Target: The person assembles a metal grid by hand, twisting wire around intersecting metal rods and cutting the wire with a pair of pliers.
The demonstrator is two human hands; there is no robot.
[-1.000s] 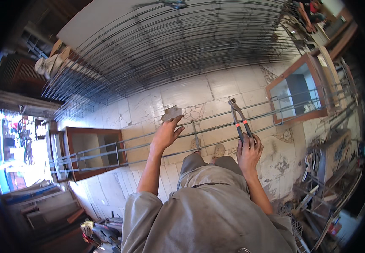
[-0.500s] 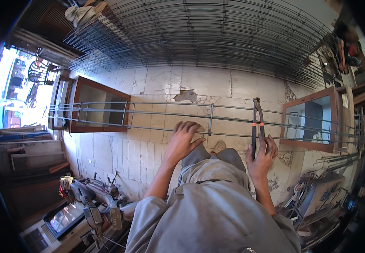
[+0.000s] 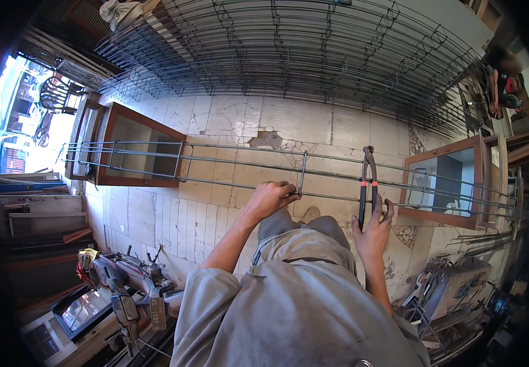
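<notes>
A long frame of thin steel rods [image 3: 240,163] crosses in front of me, joined by bent metal crosspieces [image 3: 303,173]. My left hand [image 3: 272,199] is closed on the nearest rod, its fingertips at the lower end of the middle crosspiece. Any small thing inside those fingers is hidden. To the right, long-handled pincers [image 3: 363,191] with dark handles and orange bands lie across the rods, jaws pointing away from me. My right hand [image 3: 373,231] holds them loosely by the handle ends, thumb on the left side and fingers on the right.
Wood-framed glass cabinets [image 3: 139,180] [image 3: 442,219] lie under both ends of the rods. Beyond the cracked tile floor [image 3: 215,122] is a large stack of steel mesh frames [image 3: 283,58]. A motorbike [image 3: 127,303] stands at lower left. Another person [image 3: 502,82] is at far right.
My left hand has moved right along the near rod to the middle crosspiece, and its fingers have closed. The view has shifted slightly; the pincers stay in my right hand across the rods.
</notes>
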